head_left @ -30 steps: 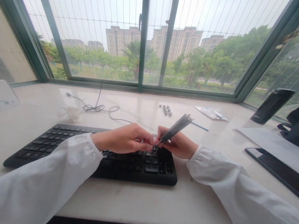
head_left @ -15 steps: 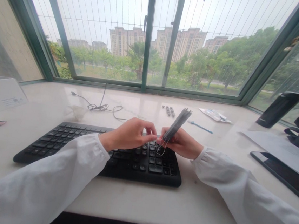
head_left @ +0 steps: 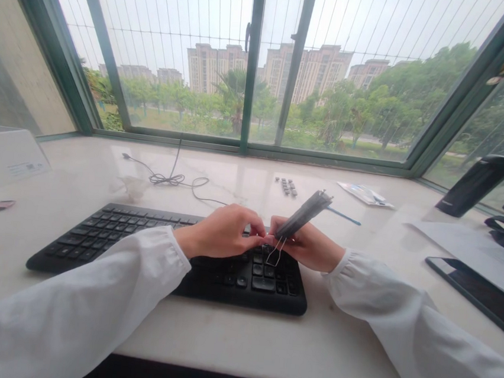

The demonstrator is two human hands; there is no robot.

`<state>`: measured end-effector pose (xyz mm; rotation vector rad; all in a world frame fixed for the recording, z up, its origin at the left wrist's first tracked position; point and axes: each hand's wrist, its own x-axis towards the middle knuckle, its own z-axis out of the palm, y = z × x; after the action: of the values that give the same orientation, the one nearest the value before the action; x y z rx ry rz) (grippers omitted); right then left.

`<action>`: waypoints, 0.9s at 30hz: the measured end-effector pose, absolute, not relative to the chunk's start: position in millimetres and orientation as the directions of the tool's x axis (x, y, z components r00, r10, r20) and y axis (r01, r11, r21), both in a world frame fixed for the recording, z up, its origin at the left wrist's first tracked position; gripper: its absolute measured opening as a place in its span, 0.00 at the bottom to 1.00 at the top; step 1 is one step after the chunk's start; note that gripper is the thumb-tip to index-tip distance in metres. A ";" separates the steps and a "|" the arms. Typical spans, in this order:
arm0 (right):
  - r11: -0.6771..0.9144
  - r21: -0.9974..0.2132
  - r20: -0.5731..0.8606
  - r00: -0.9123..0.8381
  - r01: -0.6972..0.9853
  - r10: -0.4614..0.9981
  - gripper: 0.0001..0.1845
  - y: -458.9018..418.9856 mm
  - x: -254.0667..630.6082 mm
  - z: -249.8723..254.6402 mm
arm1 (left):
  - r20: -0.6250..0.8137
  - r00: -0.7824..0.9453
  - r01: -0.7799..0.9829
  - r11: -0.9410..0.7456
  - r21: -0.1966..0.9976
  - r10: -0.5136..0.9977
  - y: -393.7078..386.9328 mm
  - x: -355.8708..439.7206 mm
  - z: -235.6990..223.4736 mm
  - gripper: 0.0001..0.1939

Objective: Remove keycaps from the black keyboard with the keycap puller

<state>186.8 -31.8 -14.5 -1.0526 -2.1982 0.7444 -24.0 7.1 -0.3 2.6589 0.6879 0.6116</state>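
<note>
A wire keycap puller (head_left: 303, 215) with a dark grey handle and a thin silver wire loop (head_left: 275, 253) hangs over the right part of a black keyboard (head_left: 114, 232). My right hand (head_left: 306, 245) grips the handle from below, and the handle tilts up and to the right. My left hand (head_left: 223, 231) comes in from the left with its fingertips pinched at the lower end of the handle. Those fingers hide the point where they meet the puller. The wire loop hangs just above the keys, and I cannot tell whether it touches them.
The keyboard lies on a pale marble sill (head_left: 79, 178) before a large window. At the back are a black cable (head_left: 168, 178), several loose keycaps (head_left: 286, 186), a blue stick (head_left: 343, 215) and a leaflet (head_left: 365, 194). A black tablet (head_left: 478, 294) lies to the right.
My left fingers have come down from above the handle to pinch at its lower end. The puller now leans further right, and the view has drifted slightly.
</note>
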 end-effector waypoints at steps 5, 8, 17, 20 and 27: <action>0.588 -0.675 0.277 -0.586 0.445 0.762 0.14 -27.8 193.5 -13.7 | 0.321 0.772 0.429 -0.822 0.374 0.549 3.4 -23.0 -1.8 0.06; 0.599 -0.680 0.279 -0.606 0.423 0.745 0.12 -26.1 196.4 -13.8 | 0.318 0.760 0.447 -0.812 0.376 0.566 2.4 -23.0 -1.2 0.06; 0.653 -0.495 0.289 -0.601 0.572 0.745 0.09 -28.7 188.2 -13.9 | 0.314 0.748 0.428 -0.787 0.445 0.584 3.9 -21.8 -2.5 0.07; 0.651 -0.491 0.281 -0.602 0.579 0.748 0.10 -29.1 186.8 -13.1 | 0.288 0.745 0.439 -0.767 0.468 0.602 5.2 -21.4 -1.3 0.08; 0.604 -0.503 0.263 -0.556 0.618 0.788 0.11 -29.0 186.4 -14.6 | 0.297 0.728 0.428 -0.748 0.507 0.618 3.0 -20.1 0.9 0.10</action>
<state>186.4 -29.0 -14.6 -1.1158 -2.3670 0.4923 -20.1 3.0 0.9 2.5249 0.8037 0.6393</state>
